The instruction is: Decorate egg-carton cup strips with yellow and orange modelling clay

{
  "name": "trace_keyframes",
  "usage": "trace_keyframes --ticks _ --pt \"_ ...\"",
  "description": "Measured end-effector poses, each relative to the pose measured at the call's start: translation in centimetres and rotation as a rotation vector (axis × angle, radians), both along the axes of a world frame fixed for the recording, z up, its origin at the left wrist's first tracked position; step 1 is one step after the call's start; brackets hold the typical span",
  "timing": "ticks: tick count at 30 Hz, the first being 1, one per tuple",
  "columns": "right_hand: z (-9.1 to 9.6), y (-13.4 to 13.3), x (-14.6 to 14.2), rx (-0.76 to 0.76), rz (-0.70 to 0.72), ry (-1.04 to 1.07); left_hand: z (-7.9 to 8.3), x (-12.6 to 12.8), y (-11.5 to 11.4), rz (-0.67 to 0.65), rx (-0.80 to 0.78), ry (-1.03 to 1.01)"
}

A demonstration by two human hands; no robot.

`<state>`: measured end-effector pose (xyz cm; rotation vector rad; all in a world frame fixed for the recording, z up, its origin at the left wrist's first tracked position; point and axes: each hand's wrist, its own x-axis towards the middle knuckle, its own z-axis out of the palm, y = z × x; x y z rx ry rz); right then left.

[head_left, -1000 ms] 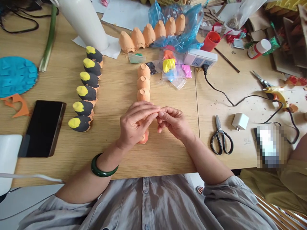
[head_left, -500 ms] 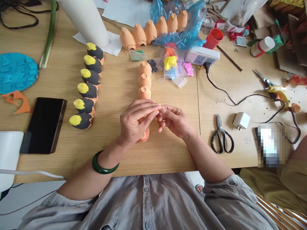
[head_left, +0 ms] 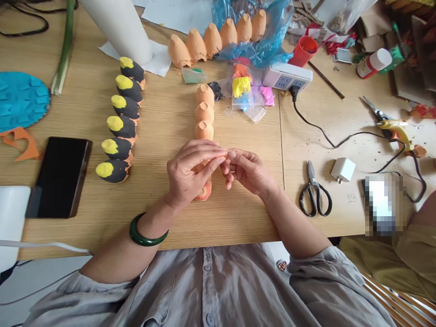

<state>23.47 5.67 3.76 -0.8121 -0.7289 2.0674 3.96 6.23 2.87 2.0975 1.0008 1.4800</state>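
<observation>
My left hand and my right hand meet fingertip to fingertip above a strip of orange egg-carton cups. Both are closed in a pinch on a small bit of orange clay, mostly covered by the fingers. The middle of the strip is hidden beneath my left hand. At its near end a cup has a redder orange coating. Left of my hands runs a second strip of cups, painted black with yellow tips.
Orange cone-shaped cups line the back beside a blue plastic bag. Bagged coloured clay lies before a power strip. Scissors and a white charger are at right, a black phone at left. Another person sits far right.
The hands hold nearly the same pinch, with only slight finger movement. The whole view has shifted a little; nothing on the table has been moved.
</observation>
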Motion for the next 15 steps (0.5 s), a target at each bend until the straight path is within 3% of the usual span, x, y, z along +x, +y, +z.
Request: trace_keyframes --ticks 7,15 --pt "-0.31 0.01 0.11 0.001 -0.04 0.025 -0.23 -0.11 -0.02 -0.081 -0.101 -0.076" --pt "-0.2 0.08 -0.02 0.019 0.006 0.015 -0.19 0.16 -0.13 -0.056 -0.055 -0.086"
